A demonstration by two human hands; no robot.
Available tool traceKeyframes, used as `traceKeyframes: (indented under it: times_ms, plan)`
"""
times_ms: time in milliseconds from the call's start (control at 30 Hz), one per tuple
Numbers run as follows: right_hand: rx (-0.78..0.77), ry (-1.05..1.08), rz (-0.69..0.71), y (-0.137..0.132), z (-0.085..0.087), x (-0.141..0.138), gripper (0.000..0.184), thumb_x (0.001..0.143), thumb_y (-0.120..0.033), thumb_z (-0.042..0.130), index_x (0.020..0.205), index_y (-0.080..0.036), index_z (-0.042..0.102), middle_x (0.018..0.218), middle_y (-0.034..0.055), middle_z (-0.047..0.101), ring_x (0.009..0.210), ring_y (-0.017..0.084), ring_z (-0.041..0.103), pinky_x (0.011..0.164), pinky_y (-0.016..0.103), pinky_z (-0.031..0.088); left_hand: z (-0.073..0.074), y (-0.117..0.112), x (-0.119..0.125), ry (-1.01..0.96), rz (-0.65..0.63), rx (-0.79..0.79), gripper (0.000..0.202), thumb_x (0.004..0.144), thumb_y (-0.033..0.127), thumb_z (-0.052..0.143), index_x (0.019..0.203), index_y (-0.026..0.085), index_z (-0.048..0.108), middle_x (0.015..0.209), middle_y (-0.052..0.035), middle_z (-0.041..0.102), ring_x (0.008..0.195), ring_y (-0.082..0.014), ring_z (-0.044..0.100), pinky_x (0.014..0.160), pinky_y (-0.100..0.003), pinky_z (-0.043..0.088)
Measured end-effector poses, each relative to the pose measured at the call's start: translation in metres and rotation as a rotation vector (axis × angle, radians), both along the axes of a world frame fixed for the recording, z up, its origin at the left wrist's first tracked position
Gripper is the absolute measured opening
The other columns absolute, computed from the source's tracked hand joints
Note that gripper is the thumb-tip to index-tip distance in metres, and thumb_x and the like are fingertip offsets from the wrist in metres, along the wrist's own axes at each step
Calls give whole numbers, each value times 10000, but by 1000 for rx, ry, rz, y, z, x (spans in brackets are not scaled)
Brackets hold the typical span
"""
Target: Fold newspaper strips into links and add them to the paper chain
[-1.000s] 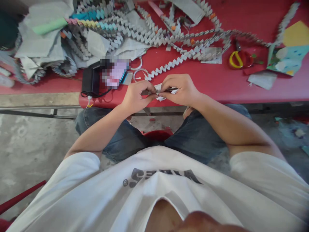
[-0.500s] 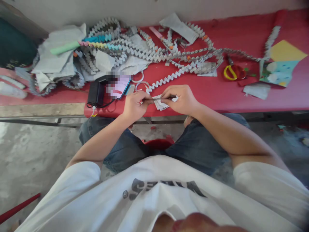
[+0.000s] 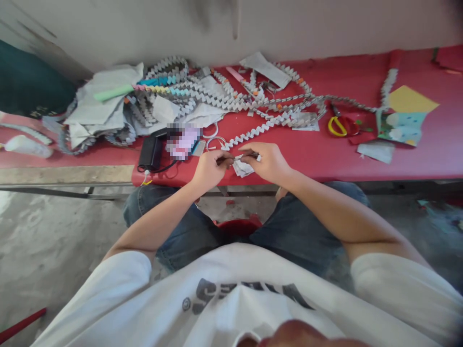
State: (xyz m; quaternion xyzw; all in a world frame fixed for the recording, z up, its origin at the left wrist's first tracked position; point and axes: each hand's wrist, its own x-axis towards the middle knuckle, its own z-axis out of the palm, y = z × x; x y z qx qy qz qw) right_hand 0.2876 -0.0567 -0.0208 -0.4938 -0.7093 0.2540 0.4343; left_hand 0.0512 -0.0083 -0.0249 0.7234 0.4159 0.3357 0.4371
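Close together over the front edge of the red table, my left hand [image 3: 211, 167] and my right hand [image 3: 266, 161] pinch a small, thin strip of folded paper [image 3: 237, 158] between their fingertips. Most of the strip is hidden by the fingers. Just below it lies a small stack of paper pieces [image 3: 243, 168] on the table. Behind my hands, the end of a zigzag folded-paper chain [image 3: 249, 136] reaches toward me from a larger tangle of such chains.
A phone [image 3: 183, 143] and a black power adapter [image 3: 150, 152] with a cable lie left of my hands. Scissors [image 3: 338, 126] with yellow and red handles rest at the right, near a yellow-and-blue paper piece [image 3: 401, 126]. Paper sheets [image 3: 97, 115] are heaped at the left; a white bottle [image 3: 29, 146] lies beyond.
The view has tilted up, so the table sits lower in the picture. My hands still pinch the paper strip, with their fingertips slightly shifted.
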Motion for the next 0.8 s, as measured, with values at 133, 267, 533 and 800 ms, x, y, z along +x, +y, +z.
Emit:
traceKeyframes:
  times_ms: [133,267,533,800]
  plan:
    - [93,-180,34,5,-5,6,218,1077,-364,701,1080,-273,898,1085,113,887,986,332,819,927,482,622,-1,2,-3,31,17,39,142,911,238,725,949,228,862,833,-26,843,760,-183,768,793,-361,632]
    - [112,-263,28,6,-8,8,259,1097,-348,661,1075,-237,893,1049,133,868,946,330,800,872,462,595,-3,8,-8,100,28,21,136,886,254,754,948,229,872,911,-43,874,836,-213,785,819,-376,607]
    - [61,-217,-54,7,5,9,141,1013,-247,728,908,-235,822,916,88,838,838,293,757,808,424,533,-1,18,-17,239,134,235,131,894,243,729,907,258,858,928,-64,869,854,-250,757,792,-406,534]
    - [119,-351,-52,8,4,15,175,1051,-227,658,938,-198,788,962,113,830,881,279,752,817,389,529,16,17,-25,244,112,593,312,901,164,697,1184,203,823,1309,-139,830,1274,-323,768,1098,-499,574]
